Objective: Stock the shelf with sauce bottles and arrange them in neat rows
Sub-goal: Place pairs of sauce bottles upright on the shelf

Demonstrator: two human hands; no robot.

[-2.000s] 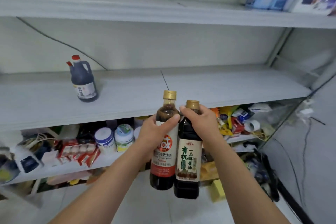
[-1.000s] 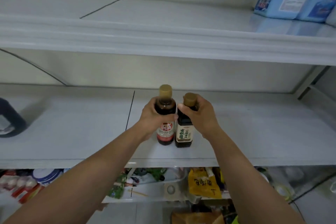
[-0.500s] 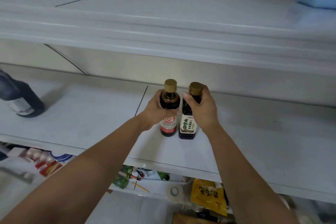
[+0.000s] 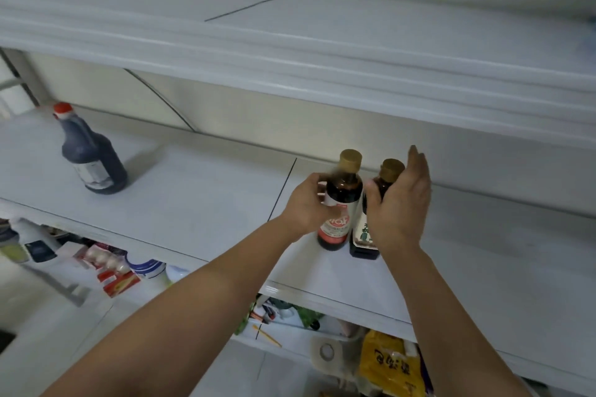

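White laminate forms the middle shelf [image 4: 200,203], on which three bottles are counted: one dark jug [image 4: 92,159] with a red cap, and two slim dark bottles with gold-brown caps. Two bare hands are counted in view.

The jug is placed toward the left end of the shelf, well apart from the other two bottles and from both hands.

The red-label bottle [image 4: 342,200] and the green-label bottle [image 4: 362,237] are set upright side by side, near the front edge of the shelf and just right of the dark seam in its surface. The red-label bottle is on the left of the pair.

The left hand [image 4: 304,206] is wrapped around the shoulder of the red-label bottle, with fingers curled behind it. The right hand [image 4: 400,203] is spread, fingers straightened upward, and is held just beside the green-label bottle; contact at the thumb cannot be confirmed.

Assorted packaged goods [image 4: 111,269] are stored on the lower shelf.
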